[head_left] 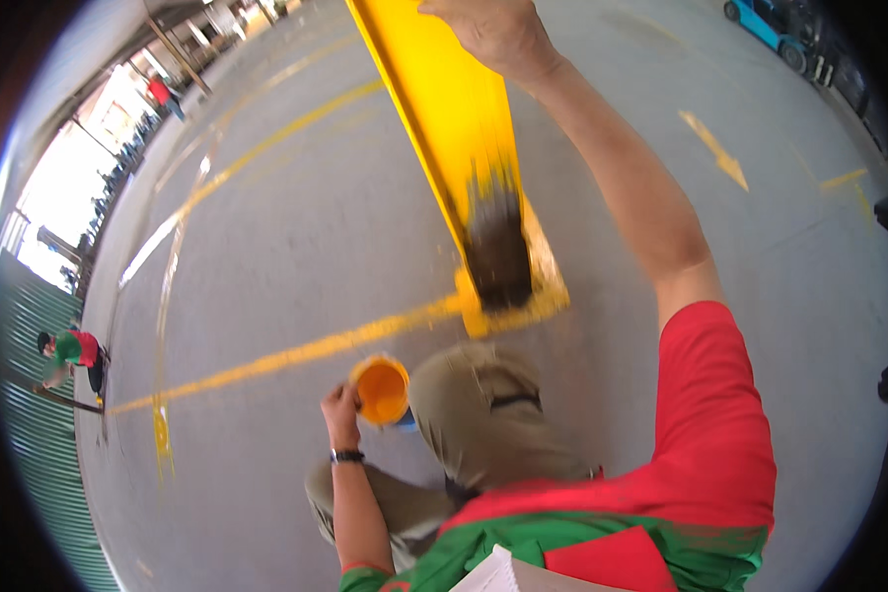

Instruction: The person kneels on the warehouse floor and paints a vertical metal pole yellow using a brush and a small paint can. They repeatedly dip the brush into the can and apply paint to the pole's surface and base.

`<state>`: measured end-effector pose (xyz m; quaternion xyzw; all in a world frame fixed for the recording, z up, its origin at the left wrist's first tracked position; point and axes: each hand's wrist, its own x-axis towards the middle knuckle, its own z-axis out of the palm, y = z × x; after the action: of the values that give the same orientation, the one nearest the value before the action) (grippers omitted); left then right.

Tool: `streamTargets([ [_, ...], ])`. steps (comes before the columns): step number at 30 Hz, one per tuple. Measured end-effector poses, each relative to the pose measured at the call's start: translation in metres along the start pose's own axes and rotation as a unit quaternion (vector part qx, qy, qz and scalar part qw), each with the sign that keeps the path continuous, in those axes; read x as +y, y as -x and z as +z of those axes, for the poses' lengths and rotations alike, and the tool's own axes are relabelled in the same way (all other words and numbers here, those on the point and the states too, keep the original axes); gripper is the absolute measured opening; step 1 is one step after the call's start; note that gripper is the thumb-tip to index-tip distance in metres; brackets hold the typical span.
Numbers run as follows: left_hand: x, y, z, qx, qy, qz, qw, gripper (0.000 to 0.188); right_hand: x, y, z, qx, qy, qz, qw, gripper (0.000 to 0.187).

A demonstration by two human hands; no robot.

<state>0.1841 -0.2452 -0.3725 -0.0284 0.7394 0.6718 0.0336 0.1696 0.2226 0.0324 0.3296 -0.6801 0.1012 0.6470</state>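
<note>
At upper edge, by yellow post [456, 109]: right hand [498, 37], partly cropped, grip indeterminable; left hand [341, 408], fingers grasping paint pot [397, 368].

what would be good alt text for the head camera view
A crouching person's left hand holds a small paint pot, yellow-orange inside, while the right hand is raised at a yellow post with a dark patch near its base. A yellow floor line runs from the post toward another person at far left.
</note>
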Motion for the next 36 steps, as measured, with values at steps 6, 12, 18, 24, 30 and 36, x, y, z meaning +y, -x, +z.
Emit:
streamTargets([
  [6, -0.023, -0.019, 0.016, 0.001, -0.026, -0.030, 0.999, 0.019, -0.045, 0.291, 0.018, -0.214, 0.116, -0.055, 0.968, 0.035],
  [12, -0.023, -0.018, 0.024, -0.005, -0.029, -0.036, 0.999, 0.025, -0.084, 0.395, 0.013, -0.394, -0.085, 0.211, 0.891, 0.029],
  [18, -0.020, -0.016, 0.033, -0.007, -0.044, -0.018, 0.999, 0.026, 0.005, 0.307, 0.003, -0.152, -0.037, 0.151, 0.976, 0.036],
  [24, -0.006, -0.019, 0.049, -0.004, -0.073, 0.011, 0.997, 0.027, -0.027, 0.312, -0.007, -0.183, 0.144, 0.025, 0.972, 0.031],
  [30, 0.024, -0.026, 0.070, 0.004, -0.054, 0.029, 0.998, 0.024, -0.092, 0.405, 0.007, -0.348, 0.005, 0.148, 0.926, 0.026],
  [36, 0.067, -0.055, 0.108, -0.041, -0.066, 0.044, 0.996, 0.025, -0.092, 0.322, 0.027, -0.189, -0.228, 0.455, 0.840, 0.016],
])
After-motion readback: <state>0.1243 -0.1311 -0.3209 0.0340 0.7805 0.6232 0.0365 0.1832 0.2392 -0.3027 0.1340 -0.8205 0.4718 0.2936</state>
